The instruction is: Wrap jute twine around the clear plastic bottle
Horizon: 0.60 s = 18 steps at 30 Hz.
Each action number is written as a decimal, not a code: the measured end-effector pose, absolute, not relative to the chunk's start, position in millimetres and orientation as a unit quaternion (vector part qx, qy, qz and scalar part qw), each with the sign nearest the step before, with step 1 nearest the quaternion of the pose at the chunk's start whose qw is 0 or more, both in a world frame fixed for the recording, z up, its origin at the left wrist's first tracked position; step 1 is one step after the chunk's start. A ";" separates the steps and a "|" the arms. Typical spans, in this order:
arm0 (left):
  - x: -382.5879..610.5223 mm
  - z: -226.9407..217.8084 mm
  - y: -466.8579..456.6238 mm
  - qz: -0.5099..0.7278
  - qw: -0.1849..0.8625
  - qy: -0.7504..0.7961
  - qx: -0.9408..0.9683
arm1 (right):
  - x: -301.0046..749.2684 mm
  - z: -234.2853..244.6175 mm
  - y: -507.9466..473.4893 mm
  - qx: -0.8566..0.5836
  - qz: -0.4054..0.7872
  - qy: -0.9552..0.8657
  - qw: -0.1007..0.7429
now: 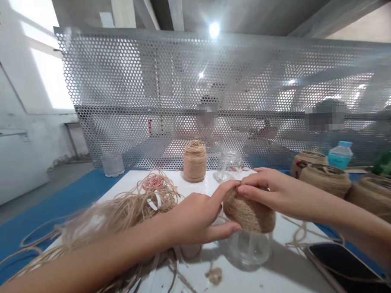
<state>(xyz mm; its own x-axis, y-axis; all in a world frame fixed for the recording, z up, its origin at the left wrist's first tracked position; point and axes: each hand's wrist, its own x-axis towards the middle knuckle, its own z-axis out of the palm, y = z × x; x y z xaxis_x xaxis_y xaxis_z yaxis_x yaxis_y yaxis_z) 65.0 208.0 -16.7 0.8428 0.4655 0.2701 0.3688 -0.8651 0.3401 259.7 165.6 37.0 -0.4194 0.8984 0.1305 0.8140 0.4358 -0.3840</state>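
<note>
A clear glass jar (250,249) stands on the white board, its upper part wrapped in brown jute twine (248,213) and its lower part bare. My left hand (206,215) grips the wrapped part from the left, thumb low on the side and fingers at the top. From the right, my right hand (265,184) curls over the top, its fingertips meeting those of my left hand. The jar's top is partly hidden under the fingers. Left of the jar lies a loose tangle of jute twine (120,214), partly behind my left forearm.
Behind stand a fully wrapped jar (195,161) and a bare glass jar (230,162). Right are several wrapped jars (326,179), a blue-capped bottle (340,154) and a phone (343,265). A plastic container (113,165) sits left. A perforated metal screen (166,78) closes off the back; people show through it.
</note>
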 end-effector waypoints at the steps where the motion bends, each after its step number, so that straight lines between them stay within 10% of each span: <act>1: 65.1 -16.9 208.9 0.174 0.157 0.219 0.947 | 259.9 37.9 164.6 -0.516 0.137 -0.829 0.164; 18: 62.0 -23.6 225.2 0.157 0.280 0.201 0.925 | 266.6 42.9 163.6 -0.506 0.178 -0.828 0.162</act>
